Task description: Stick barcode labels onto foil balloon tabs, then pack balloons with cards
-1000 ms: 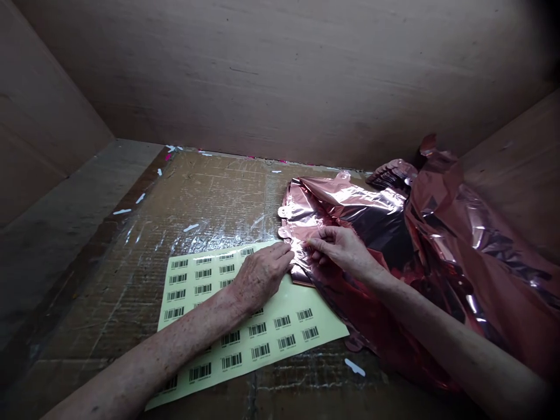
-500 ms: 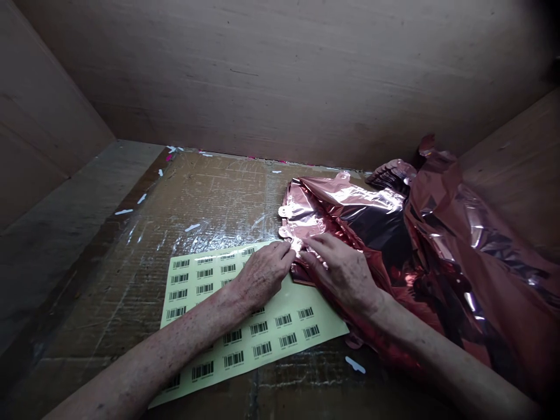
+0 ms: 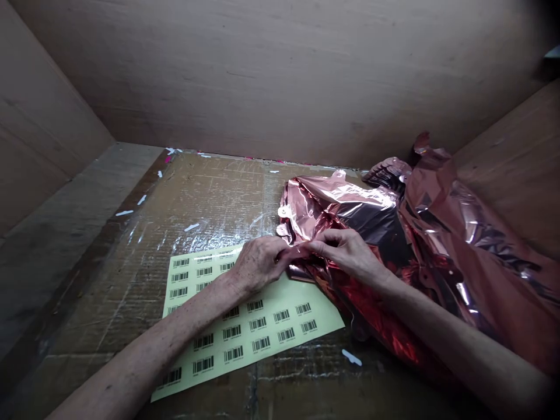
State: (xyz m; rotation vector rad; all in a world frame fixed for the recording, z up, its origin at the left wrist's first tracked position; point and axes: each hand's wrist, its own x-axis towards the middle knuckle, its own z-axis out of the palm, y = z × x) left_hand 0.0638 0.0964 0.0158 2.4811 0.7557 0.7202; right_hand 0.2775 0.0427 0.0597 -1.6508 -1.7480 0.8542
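A pile of flat, shiny pink foil balloons [image 3: 367,204] with small holed tabs lies to the right of centre. At its near left edge my left hand [image 3: 260,262] is closed, fingers curled in a pinch on the foil. Close beside it, my right hand [image 3: 345,251] pinches the same foil between thumb and fingers, the fingertips of both hands almost meeting. Beneath my left hand and forearm lies a pale yellow sheet of barcode stickers [image 3: 280,344], partly covered by them and by the foil's edge.
Taped brown cardboard [image 3: 210,192] covers the work surface. Small white scraps [image 3: 352,357] are scattered on it, with more along the left and back edges. Wooden panels [image 3: 262,76] rise at the back, left and right. More crumpled foil [image 3: 476,233] spreads along the right side.
My right hand has turned, and its thumb and fingers now pinch the foil edge. The foil under it has been lifted and folded slightly. My left hand has shifted a little left and down.
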